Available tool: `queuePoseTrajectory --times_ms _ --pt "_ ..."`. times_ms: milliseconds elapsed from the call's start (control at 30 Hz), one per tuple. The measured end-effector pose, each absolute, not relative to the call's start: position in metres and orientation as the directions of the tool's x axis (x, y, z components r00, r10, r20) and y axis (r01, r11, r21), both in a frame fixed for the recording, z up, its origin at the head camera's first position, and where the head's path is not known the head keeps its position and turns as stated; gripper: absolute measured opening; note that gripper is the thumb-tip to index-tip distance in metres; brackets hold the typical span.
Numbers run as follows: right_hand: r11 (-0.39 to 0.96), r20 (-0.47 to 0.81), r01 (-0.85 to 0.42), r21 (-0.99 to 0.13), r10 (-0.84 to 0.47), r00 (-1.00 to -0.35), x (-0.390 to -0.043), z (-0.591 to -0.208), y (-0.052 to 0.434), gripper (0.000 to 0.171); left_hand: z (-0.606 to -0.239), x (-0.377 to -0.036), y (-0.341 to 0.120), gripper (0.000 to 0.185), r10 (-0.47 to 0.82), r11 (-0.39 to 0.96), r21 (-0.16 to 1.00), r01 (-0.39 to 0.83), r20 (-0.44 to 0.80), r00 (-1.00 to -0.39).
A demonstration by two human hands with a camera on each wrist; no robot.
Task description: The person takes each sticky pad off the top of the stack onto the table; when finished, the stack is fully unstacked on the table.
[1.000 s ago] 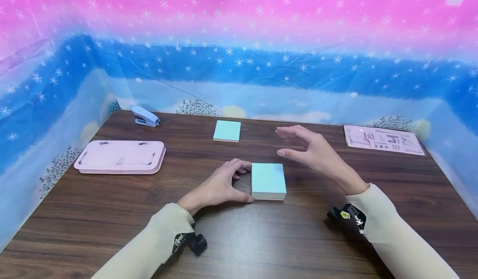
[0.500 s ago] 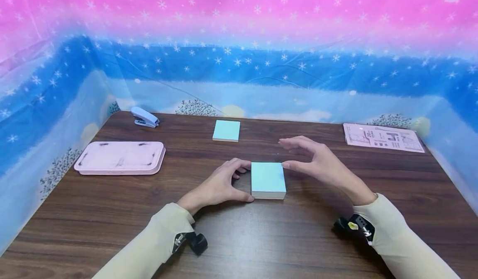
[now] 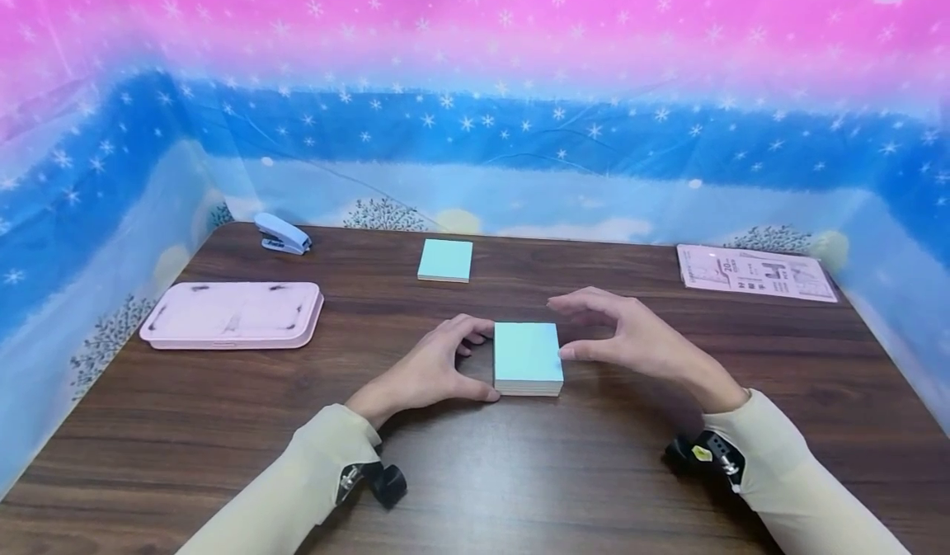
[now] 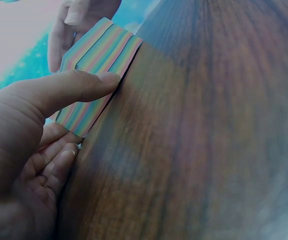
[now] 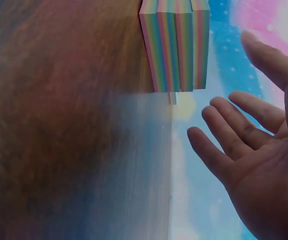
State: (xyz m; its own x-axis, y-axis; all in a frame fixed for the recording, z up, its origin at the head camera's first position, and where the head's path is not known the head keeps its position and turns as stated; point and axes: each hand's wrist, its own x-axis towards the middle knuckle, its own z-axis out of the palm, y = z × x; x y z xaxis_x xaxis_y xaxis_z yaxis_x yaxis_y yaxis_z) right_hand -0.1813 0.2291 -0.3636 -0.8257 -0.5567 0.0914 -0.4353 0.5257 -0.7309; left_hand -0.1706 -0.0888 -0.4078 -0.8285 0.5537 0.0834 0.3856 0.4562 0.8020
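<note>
A stack of several square sticky note pads (image 3: 527, 352) lies on the table, pale mint on top. Its sides show rainbow stripes in the right wrist view. My left hand (image 3: 423, 365) holds the left side of the stack, with the thumb at the near corner and the fingers at the far corner. To the right, my right hand (image 3: 638, 339) hovers with fingers spread and relaxed, thumb tip close to the stack's right edge. In the right wrist view that hand (image 5: 256, 155) holds nothing and is apart from the pads.
Behind the stack lies a thinner mint sticky note pad (image 3: 445, 260). A pink flat case (image 3: 233, 314) and a light blue stapler (image 3: 282, 233) are on the left. A pink printed packet (image 3: 757, 273) lies at the back right. Patterned cloth (image 3: 475, 126) surrounds the table.
My right hand has come down and nearer, its thumb moving along the stack's right edge. The left hand and the stack have stayed in place.
</note>
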Motion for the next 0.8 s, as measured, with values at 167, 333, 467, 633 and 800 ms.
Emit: queuePoseTrajectory --times_ms 167,333,467,633,800 --pt "0.519 0.053 -0.43 -0.739 -0.592 -0.805 -0.1808 -0.3676 0.2268 0.072 -0.408 -0.1701 -0.0889 0.081 0.554 0.45 0.804 0.389 0.091 -0.828" --pt "0.545 0.024 -0.427 -0.722 -0.597 -0.802 -0.1818 -0.3694 0.2279 0.075 -0.4066 -0.1695 -0.0892 0.081 0.553 0.449 0.805 0.387 0.09 -0.829" --pt "0.541 0.007 -0.432 -0.722 -0.619 -0.786 -0.1827 -0.3703 0.2294 0.076 -0.4063 -0.1694 -0.0889 0.082 0.554 0.449 0.803 0.391 0.093 -0.827" --pt "0.515 0.001 -0.435 -0.738 -0.644 -0.765 -0.1822 -0.3698 0.2294 0.079 -0.407 -0.1694 -0.0888 0.082 0.555 0.445 0.801 0.399 0.103 -0.826" --pt "0.525 0.004 -0.446 -0.725 -0.644 -0.765 -0.182 -0.3702 0.2288 0.083 -0.408 -0.1697 -0.0889 0.08 0.556 0.441 0.8 0.406 0.111 -0.823"
